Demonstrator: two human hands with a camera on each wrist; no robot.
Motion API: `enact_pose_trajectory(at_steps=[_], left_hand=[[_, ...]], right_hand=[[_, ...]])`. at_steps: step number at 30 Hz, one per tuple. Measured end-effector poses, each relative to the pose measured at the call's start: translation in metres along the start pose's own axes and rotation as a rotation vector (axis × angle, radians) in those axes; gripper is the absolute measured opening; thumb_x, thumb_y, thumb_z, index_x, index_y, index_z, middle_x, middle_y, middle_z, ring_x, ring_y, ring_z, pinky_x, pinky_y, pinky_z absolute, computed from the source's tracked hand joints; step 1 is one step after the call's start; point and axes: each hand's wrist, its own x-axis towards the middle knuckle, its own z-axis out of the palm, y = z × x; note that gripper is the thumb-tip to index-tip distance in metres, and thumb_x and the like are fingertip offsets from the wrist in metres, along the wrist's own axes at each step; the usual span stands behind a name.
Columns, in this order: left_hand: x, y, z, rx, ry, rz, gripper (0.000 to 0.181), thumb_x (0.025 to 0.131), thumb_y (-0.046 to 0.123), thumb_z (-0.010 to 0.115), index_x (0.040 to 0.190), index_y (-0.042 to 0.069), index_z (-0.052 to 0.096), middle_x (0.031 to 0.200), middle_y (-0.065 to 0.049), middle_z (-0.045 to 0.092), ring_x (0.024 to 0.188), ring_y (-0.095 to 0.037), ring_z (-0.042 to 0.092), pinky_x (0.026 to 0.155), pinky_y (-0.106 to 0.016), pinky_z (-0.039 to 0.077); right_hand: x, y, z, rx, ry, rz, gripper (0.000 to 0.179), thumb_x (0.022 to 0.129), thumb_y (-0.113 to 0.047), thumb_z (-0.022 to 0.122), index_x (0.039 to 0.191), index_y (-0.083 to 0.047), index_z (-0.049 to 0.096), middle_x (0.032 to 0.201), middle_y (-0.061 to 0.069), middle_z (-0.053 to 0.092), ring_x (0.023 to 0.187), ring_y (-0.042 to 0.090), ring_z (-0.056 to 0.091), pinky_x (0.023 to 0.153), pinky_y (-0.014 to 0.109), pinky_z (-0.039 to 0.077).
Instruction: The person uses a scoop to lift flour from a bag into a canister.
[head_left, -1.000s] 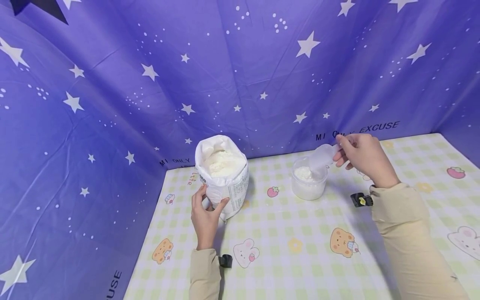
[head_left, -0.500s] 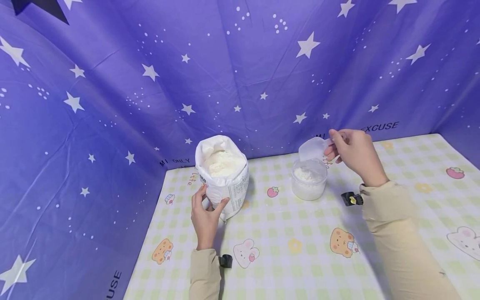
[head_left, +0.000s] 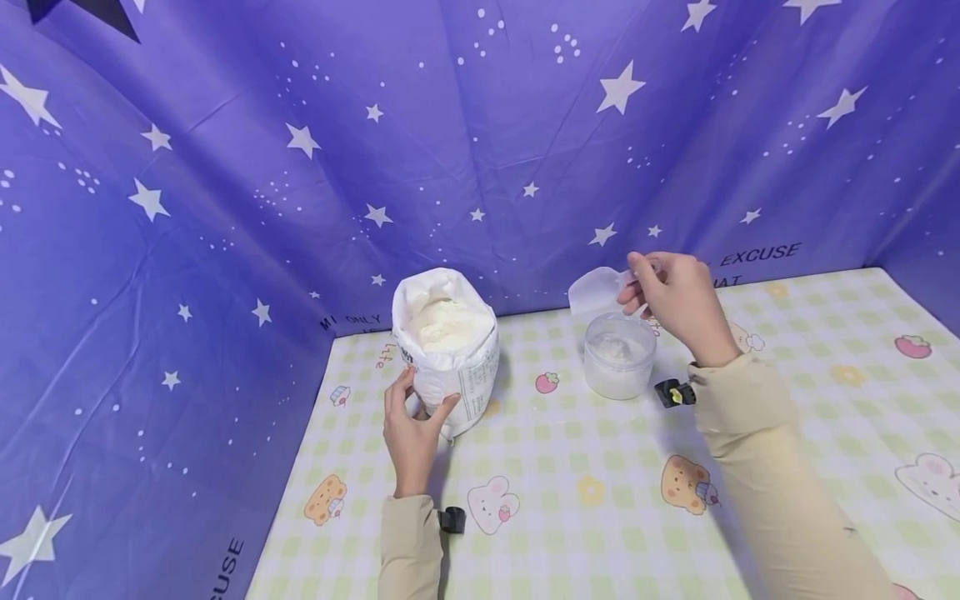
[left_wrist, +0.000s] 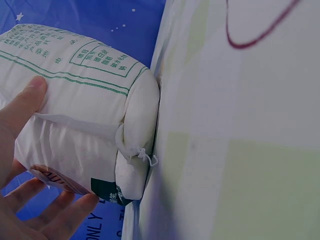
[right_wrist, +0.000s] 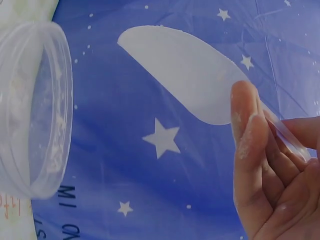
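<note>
On the left of the head view an open white flour bag (head_left: 472, 385) stands upright, filled with pale powder. My left hand (head_left: 411, 437) holds its near side low down, thumb on one face and fingers on the other, as the left wrist view shows on the printed bag (left_wrist: 75, 97). Over the back of a clear round tub (head_left: 617, 377), my right hand (head_left: 681, 302) pinches the handle of a translucent plastic scoop (head_left: 596, 292). White powder sits inside the tub. In the right wrist view the scoop (right_wrist: 185, 75) is apart from the tub's rim (right_wrist: 65, 115), and powder clings to a finger.
A green-checked tablecloth (head_left: 555, 442) with cartoon prints covers the table. Behind and to the left hangs a blue starry curtain (head_left: 480, 150), close behind the bag and tub. A black wrist strap (head_left: 675, 392) shows at the right sleeve.
My right hand has lifted the scoop out of the tub and carried it up and left, to above the tub's back-left rim. The left hand and bag stay in place.
</note>
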Motion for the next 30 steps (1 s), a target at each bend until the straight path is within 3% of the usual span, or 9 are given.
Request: enact_pose_trajectory(at_steps=[11, 30], left_hand=[[0.000, 0.002, 0.000, 0.020, 0.006, 0.008, 0.072, 0.073, 0.036, 0.088, 0.134, 0.014, 0.057, 0.141, -0.003, 0.053, 0.121, -0.027, 0.059, 0.094, -0.038, 0.060], [-0.001, 0.004, -0.001, 0.007, 0.014, 0.018, 0.073, 0.072, 0.032, 0.090, 0.134, 0.012, 0.057, 0.141, -0.005, 0.053, 0.121, -0.028, 0.059, 0.092, -0.040, 0.060]], right_hand=[[-0.001, -0.003, 0.028, 0.072, 0.043, -0.027, 0.049, 0.105, -0.039, 0.046, 0.091, 0.002, 0.069, 0.074, 0.014, 0.072, 0.055, 0.011, 0.066, 0.048, 0.026, 0.058], [-0.001, -0.027, 0.066, 0.173, 0.029, -0.074, 0.047, 0.105, -0.041, 0.047, 0.090, -0.002, 0.069, 0.072, 0.010, 0.072, 0.055, 0.016, 0.067, 0.048, 0.029, 0.059]])
